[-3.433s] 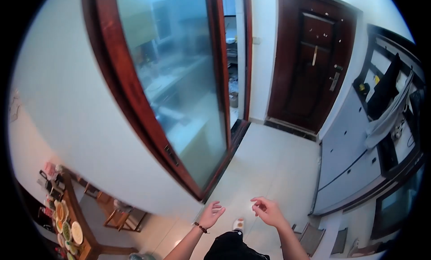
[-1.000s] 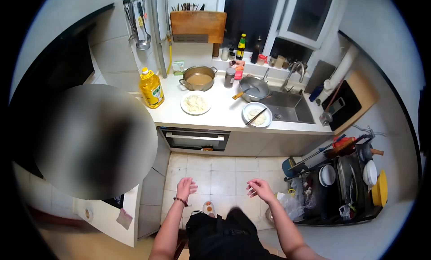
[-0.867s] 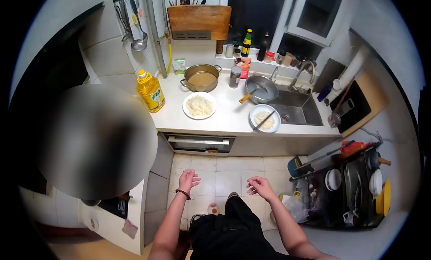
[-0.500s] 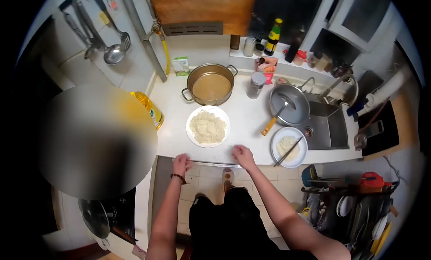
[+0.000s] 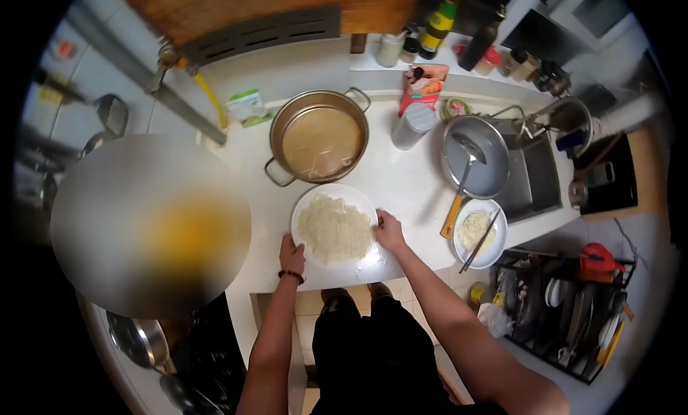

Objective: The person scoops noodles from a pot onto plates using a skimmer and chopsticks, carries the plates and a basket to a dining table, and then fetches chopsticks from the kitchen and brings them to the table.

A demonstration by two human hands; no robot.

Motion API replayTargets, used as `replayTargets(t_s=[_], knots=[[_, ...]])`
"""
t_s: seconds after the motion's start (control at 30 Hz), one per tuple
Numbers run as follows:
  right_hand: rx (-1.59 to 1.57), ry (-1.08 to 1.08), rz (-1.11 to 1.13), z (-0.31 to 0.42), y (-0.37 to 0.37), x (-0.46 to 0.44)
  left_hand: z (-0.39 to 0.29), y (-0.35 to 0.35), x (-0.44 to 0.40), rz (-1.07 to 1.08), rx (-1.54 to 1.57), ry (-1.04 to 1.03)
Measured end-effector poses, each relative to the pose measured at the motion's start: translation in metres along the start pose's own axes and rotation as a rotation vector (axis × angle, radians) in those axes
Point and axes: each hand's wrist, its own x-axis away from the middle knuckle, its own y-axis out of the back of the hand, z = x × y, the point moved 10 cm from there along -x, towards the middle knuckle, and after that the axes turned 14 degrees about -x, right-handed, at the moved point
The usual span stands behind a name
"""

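A white plate (image 5: 368,197) heaped with pale, lumpy food (image 5: 334,229) lies at the front of the counter. My left hand (image 5: 291,256) grips its lower left rim, a beaded bracelet on the wrist. On the opposite side, the fingers of my right hand (image 5: 388,232) close around the rim. Just behind the plate stands a wide two-handled metal pot (image 5: 322,142) with a tan inside. To the right, a white bowl (image 5: 500,250) contains pale food, with dark chopsticks (image 5: 481,241) laid across it.
A metal basin (image 5: 451,164) with a wooden-handled ladle (image 5: 453,211) sits beside the sink (image 5: 537,189). Behind are a grey canister (image 5: 412,127), a pink packet (image 5: 424,87) and bottles on a ledge. A blurred oval hides much of the left; pans stand below it.
Both hands have moved forward from the counter's front edge and taken hold of the plate. My view has shifted and tilted, so the plate appears slightly larger and lower.
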Motion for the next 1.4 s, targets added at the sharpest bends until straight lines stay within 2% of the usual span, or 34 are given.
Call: replayTargets(t_s=[0.03,0.1,0.17,0.33,0.4,0.6,0.73,0.8,0.83,0.9,0.93,1.0,1.17,1.27,1.3,1.4], knots=[[-0.088,-0.027,-0.009,-0.009,0.004,0.014,-0.004,-0.001,0.007,0.036,0.104,-0.047],[-0.108,-0.047,-0.073,0.005,0.026,0.055,-0.018,0.000,0.025,0.133,0.094,-0.053],[-0.282,-0.052,-0.075,0.008,0.046,0.095,-0.040,-0.008,0.045,0.295,0.301,-0.052],[-0.486,-0.141,-0.321,0.002,0.114,0.221,-0.119,-0.038,0.121,0.617,0.155,-0.120],[-0.595,-0.189,-0.449,0.014,0.143,0.275,-0.142,-0.067,0.147,0.737,0.058,-0.180],[-0.745,-0.174,-0.866,-0.035,0.212,0.460,-0.211,-0.185,0.287,1.159,-0.124,-0.388],[-0.888,-0.148,-1.164,-0.078,0.232,0.610,-0.210,-0.281,0.414,1.379,-0.352,-0.543],[-0.950,-0.097,-1.368,-0.107,0.228,0.693,-0.194,-0.324,0.497,1.500,-0.468,-0.602],[-0.969,-0.042,-1.492,-0.118,0.222,0.736,-0.174,-0.349,0.529,1.584,-0.422,-0.651],[-0.974,-0.046,-1.679,-0.145,0.204,0.820,-0.139,-0.380,0.618,1.722,-0.593,-0.712],[-0.956,-0.086,-1.761,-0.152,0.195,0.862,-0.123,-0.394,0.670,1.804,-0.635,-0.741],[-0.952,-0.146,-1.918,-0.165,0.166,0.934,-0.077,-0.406,0.750,1.919,-0.746,-0.641],[-0.926,-0.266,-2.326,-0.181,0.103,1.090,0.032,-0.431,0.924,2.219,-1.018,-0.698],[-1.017,-0.336,-2.496,-0.190,0.054,1.154,0.105,-0.430,1.011,2.335,-1.161,-0.658],[-0.991,-0.367,-2.579,-0.186,0.043,1.141,0.111,-0.439,1.015,2.411,-1.196,-0.651],[-1.024,-0.349,-2.758,-0.198,0.008,1.191,0.174,-0.429,1.109,2.553,-1.363,-0.600]])
